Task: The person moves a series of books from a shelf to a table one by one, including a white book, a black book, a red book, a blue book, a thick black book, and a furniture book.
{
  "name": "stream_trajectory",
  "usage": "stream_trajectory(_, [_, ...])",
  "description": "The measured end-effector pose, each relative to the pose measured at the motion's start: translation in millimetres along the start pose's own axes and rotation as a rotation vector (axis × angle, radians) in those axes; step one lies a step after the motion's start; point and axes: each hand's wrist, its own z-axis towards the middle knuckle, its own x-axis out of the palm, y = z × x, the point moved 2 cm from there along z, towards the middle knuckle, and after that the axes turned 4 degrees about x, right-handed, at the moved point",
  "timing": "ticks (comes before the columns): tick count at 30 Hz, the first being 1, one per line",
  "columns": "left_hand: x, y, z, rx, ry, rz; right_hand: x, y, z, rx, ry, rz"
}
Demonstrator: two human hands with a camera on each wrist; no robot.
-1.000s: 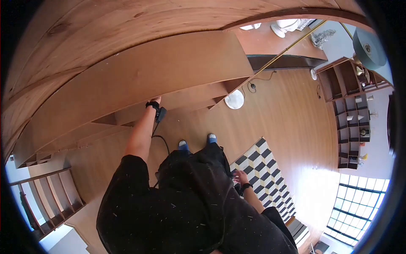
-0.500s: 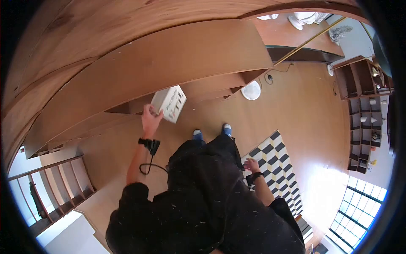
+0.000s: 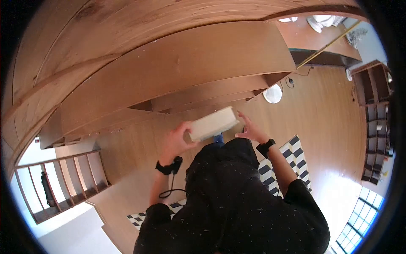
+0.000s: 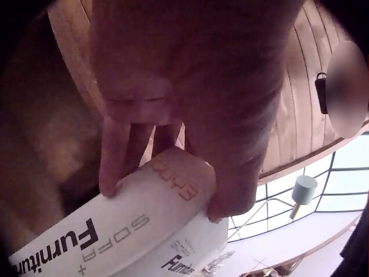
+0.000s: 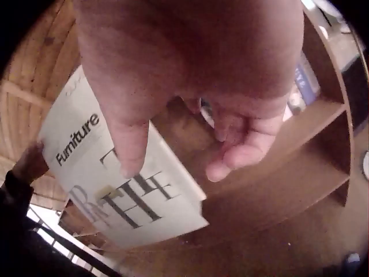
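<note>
A thick white book [image 3: 213, 123] is held up in front of the body, above the feet. My left hand [image 3: 175, 139] grips its left end, thumb on one side and fingers on the other. "Furniture" and "SOFA" are printed on the book [image 4: 127, 231] in the left wrist view. At the opposite end, my right hand [image 3: 251, 130] is spread, thumb and fingers apart around the corner. In the right wrist view its thumb overlaps the lettered cover [image 5: 127, 190], while the other fingers are bent beyond the book's edge.
A long wooden cabinet [image 3: 182, 59] with open shelf compartments runs across the front. A round white object [image 3: 272, 94] lies on the wooden floor near its right end. A checkered rug [image 3: 302, 163] is at the right, and a shelf rack [image 3: 80, 178] stands at left.
My left hand reached into the cabinet, came out with the book and brought it right, before the body. The right hand rose from beside the hip to the book's right end.
</note>
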Motion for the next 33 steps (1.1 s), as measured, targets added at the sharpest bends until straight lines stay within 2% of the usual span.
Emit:
stream_trajectory(1, [3.0,-7.6,2.6,0.100,0.012,-0.092,7.5,1.7,-1.6,0.012,-0.020,0.013])
stream_trajectory(3, [2.3,-20.1,8.1,0.125,0.103,-0.174,19.0,8.0,-15.4,-0.290,-0.157,0.024])
stream_trajectory(4, [5.1,-26.7,10.9,0.134,0.172,-0.250,19.2,5.8,-26.4,-0.250,-0.208,0.028])
stream_trajectory(6, [12.1,-38.6,12.9,0.217,0.291,-0.305,19.4,-2.3,-62.4,-0.061,-0.075,0.002])
stream_trajectory(8, [12.5,-52.8,14.8,0.325,0.258,-0.416,17.9,20.0,-107.1,0.054,-0.200,-0.004])
stream_trajectory(10, [17.5,-71.5,12.9,0.387,0.349,-0.483,18.6,33.3,-154.3,0.119,-0.350,-0.007])
stream_trajectory(11, [22.9,-78.1,12.2,0.374,0.356,-0.599,21.5,35.4,-175.2,0.064,-0.477,0.001])
stream_trajectory(12, [27.5,-85.4,10.8,0.351,0.366,-0.709,23.1,34.8,-195.7,0.089,-0.515,0.013])
stream_trajectory(14, [33.0,-113.5,13.1,0.367,0.463,-0.783,30.3,39.0,-233.7,0.084,-0.689,0.093])
stream_trajectory(16, [32.0,-162.7,7.6,0.336,0.546,-0.972,38.7,53.0,-275.3,0.087,-0.863,0.154])
stream_trajectory(18, [38.3,-209.8,-4.5,0.409,0.612,-0.971,48.3,47.8,-315.1,-0.005,-0.968,0.478])
stream_trajectory(19, [51.9,-221.8,-9.8,0.511,0.608,-0.932,48.6,63.1,-338.9,-0.026,-0.980,0.693])
stream_trajectory(20, [77.5,-232.3,17.6,0.514,0.811,-0.853,20.1,67.0,-342.6,-0.027,-0.987,0.917])
stream_trajectory(21, [94.0,-238.6,19.4,0.454,0.930,-0.824,20.6,41.8,-342.9,-0.115,-1.114,0.906])
stream_trajectory(22, [110.4,-252.8,12.1,0.393,1.043,-0.785,13.9,42.3,-356.6,-0.112,-1.245,0.976])
stream_trajectory(24, [140.3,-286.6,-6.8,0.536,0.942,-0.586,4.7,18.7,-392.3,-0.097,-1.282,1.260])
stream_trajectory(25, [147.7,-312.3,-18.0,0.387,1.007,-0.606,0.9,6.7,-413.3,-0.047,-1.275,1.291])
stream_trajectory(26, [157.7,-331.4,-28.4,0.400,1.029,-0.566,-4.0,2.8,-435.3,-0.055,-1.273,1.317])
stream_trajectory(28, [167.0,-312.0,-5.5,0.320,1.136,-0.482,2.4,-5.0,-413.7,0.008,-1.299,1.339])
stream_trajectory(29, [179.6,-323.7,-8.0,0.304,1.163,-0.472,2.4,-16.1,-427.8,0.041,-1.246,1.363])
stream_trajectory(33, [213.2,-349.7,-10.9,0.340,1.213,-0.417,7.7,-49.7,-437.8,-0.102,-1.384,1.435])
